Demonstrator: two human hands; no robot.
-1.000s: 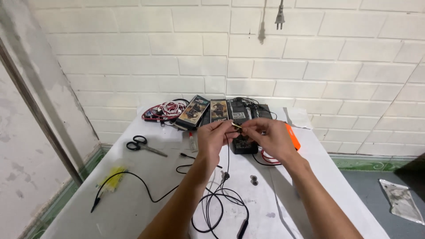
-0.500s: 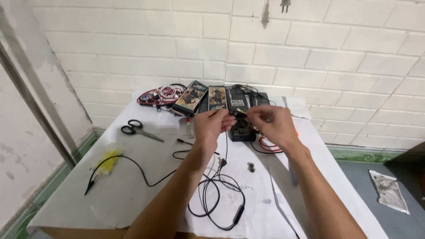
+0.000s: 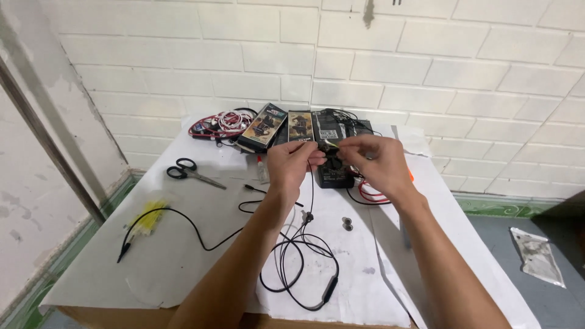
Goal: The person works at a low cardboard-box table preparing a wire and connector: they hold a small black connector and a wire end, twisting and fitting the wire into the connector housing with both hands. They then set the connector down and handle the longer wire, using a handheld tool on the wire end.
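My left hand [image 3: 294, 163] and my right hand [image 3: 373, 162] meet above the white-covered table [image 3: 183, 256], fingertips pinched together on a small earbud piece [image 3: 329, 146]. A thin black earphone cable [image 3: 298, 262] hangs down from my left hand and coils on the table, ending in an inline remote near the front edge. Two small round parts [image 3: 347, 224] lie on the table below my hands.
Black scissors [image 3: 190, 172] lie at left. A second black cable with a yellow tag [image 3: 146, 220] runs toward the left edge. Flat printed boxes [image 3: 280, 126], a black box [image 3: 334, 173] and red-white cables [image 3: 220, 123] sit against the brick wall. A foil bag [image 3: 539, 257] lies on the floor.
The view has shifted lower and nearer the table. My hands stay together on the earbud piece at about the same spot; the cable still hangs from them.
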